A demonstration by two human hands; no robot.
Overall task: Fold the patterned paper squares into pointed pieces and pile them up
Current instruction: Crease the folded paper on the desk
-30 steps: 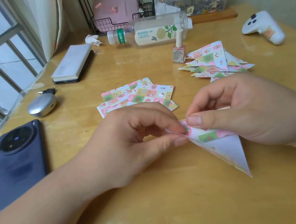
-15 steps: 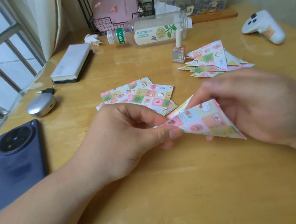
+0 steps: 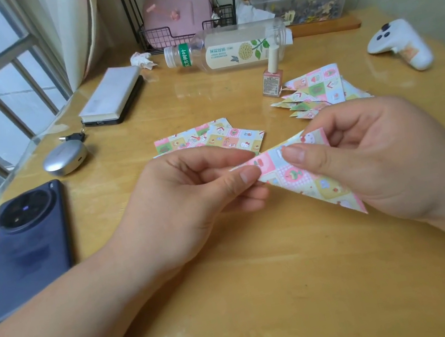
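Observation:
A folded patterned paper triangle (image 3: 301, 176) hangs above the middle of the wooden table (image 3: 264, 292), pattern side up, one point down to the right. My left hand (image 3: 191, 199) pinches its left tip between thumb and fingers. My right hand (image 3: 382, 157) holds its right part, thumb on top. Behind my left hand lies a small stack of flat patterned squares (image 3: 210, 138). Farther right, behind my right hand, sits a pile of folded pointed pieces (image 3: 316, 89).
A dark phone (image 3: 26, 246) and a silver earbud case (image 3: 65, 159) lie at the left. A power bank (image 3: 113, 96), a lying bottle (image 3: 228, 49), a nail polish bottle (image 3: 272, 78) and a white controller (image 3: 400, 45) lie farther back.
The paper has been turned over from white side showing to pattern side up. Both hands have lifted it a little and shifted their grip to its left tip and right part.

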